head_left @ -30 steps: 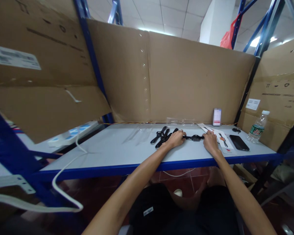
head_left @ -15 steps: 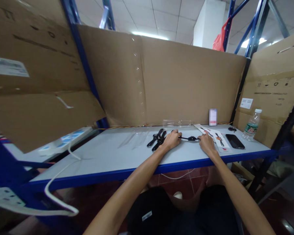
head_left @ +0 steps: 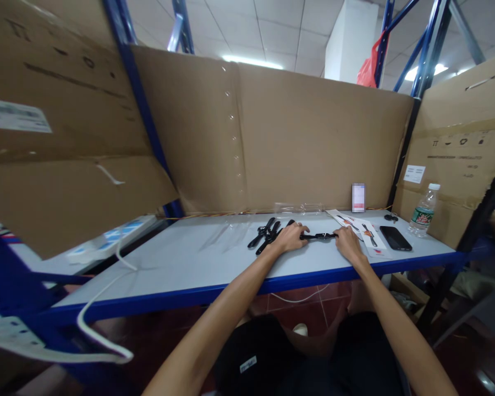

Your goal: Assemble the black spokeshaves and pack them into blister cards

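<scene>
Stretched between my two hands lies a narrow black strap [head_left: 323, 236] with a small buckle-like piece in its middle, much like a watch band. The left end is pinched in the fingers of my left hand [head_left: 292, 237], held low over the table. My right hand [head_left: 348, 243] grips the opposite end, its fingertips closed on it. Just left of my left hand, several more shiny black straps [head_left: 268, 235] lie crossed in a loose pile. Printed cards [head_left: 373, 240] with pictures of a black strap lie under and beside my right hand.
On the right of the table [head_left: 169, 258] are a black phone [head_left: 396, 238], a water bottle [head_left: 423, 212] and a small dark item [head_left: 391, 218]. A lit phone [head_left: 358, 198] leans against the cardboard at the back. Clear plastic sleeves [head_left: 226, 228] lie behind the pile. A white cable [head_left: 103, 286] hangs at left.
The strap between my hands has turned, so its middle piece now looks flatter and shinier. My left-hand fingers have shifted slightly right along it; the right hand has barely moved.
</scene>
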### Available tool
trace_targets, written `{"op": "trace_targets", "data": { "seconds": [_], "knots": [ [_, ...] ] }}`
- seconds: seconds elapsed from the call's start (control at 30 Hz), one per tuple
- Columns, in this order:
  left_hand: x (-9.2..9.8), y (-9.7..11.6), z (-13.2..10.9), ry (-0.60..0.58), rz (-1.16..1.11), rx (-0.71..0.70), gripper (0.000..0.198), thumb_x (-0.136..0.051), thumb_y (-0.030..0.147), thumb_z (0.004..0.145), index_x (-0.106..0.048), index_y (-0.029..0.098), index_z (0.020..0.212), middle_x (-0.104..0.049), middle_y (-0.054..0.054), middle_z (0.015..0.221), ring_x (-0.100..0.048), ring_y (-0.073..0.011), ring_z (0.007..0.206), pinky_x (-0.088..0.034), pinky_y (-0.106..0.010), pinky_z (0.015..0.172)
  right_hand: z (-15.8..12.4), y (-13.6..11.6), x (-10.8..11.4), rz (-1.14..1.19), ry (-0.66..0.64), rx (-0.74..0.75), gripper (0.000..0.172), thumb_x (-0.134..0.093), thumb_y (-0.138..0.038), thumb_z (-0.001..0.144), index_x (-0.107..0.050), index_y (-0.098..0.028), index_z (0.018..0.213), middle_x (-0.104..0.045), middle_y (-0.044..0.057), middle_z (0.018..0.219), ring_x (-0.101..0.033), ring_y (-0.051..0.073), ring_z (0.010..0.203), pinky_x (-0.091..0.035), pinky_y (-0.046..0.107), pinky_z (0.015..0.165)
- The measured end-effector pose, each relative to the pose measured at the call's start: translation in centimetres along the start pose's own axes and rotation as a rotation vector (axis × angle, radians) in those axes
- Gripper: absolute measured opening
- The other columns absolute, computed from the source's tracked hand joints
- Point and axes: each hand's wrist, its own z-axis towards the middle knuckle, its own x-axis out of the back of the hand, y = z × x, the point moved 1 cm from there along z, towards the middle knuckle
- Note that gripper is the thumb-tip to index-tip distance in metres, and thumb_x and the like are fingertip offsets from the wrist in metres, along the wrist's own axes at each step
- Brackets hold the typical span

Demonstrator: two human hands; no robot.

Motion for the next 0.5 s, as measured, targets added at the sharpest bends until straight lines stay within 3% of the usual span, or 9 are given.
{"op": "trace_targets", "data": {
  "seconds": [0.13, 0.33, 0.43, 0.5],
  "knots": [
    [0.1, 0.3, 0.0, 0.006, -0.037, -0.034, 0.036, -0.065, 0.040, 0.083, -0.071, 0.022, 0.114, -0.071, -0.007, 0.102, -0.065, -0.0255, 0.101, -0.050, -0.033, 0.087, 0.2, 0.5, -0.3, 0.019, 0.001, -0.023, 0.035, -0.048, -0.014, 0.096, -0.076, -0.017, 0.118, -0.071, 0.015, 0.114, -0.059, 0.027, 0.115, -0.044, 0.032, 0.096],
    [0.0, 1.0, -0.2, -0.009, 0.004, -0.038, 0.027, -0.064, 0.035, 0.083, -0.071, 0.026, 0.108, -0.072, -0.005, 0.097, -0.067, -0.0233, 0.086, -0.049, -0.032, 0.076, 0.2, 0.5, -0.3, 0.028, -0.027, -0.071, 0.032, -0.046, -0.013, 0.097, -0.073, -0.012, 0.116, -0.073, 0.017, 0.109, -0.066, 0.024, 0.105, -0.045, 0.029, 0.087],
    [0.1, 1.2, -0.1, 0.002, 0.074, -0.020, 0.024, -0.062, 0.036, 0.088, -0.070, 0.025, 0.106, -0.071, -0.008, 0.101, -0.065, -0.0267, 0.097, -0.048, -0.036, 0.085, 0.1, 0.2, 0.5, -0.012, 0.016, -0.117, 0.031, -0.044, -0.017, 0.101, -0.072, -0.012, 0.112, -0.073, 0.019, 0.106, -0.066, 0.026, 0.104, -0.043, 0.030, 0.088],
    [0.3, 1.0, 0.1, 0.139, 0.197, 0.094, 0.028, -0.059, 0.032, 0.090, -0.068, 0.021, 0.114, -0.068, -0.015, 0.116, -0.058, -0.0324, 0.114, -0.043, -0.043, 0.097, 0.1, 0.0, 1.2, -0.033, 0.135, -0.208, 0.035, -0.038, -0.023, 0.104, -0.071, -0.012, 0.113, -0.072, 0.019, 0.106, -0.066, 0.026, 0.103, -0.042, 0.032, 0.089]
  ]
}}
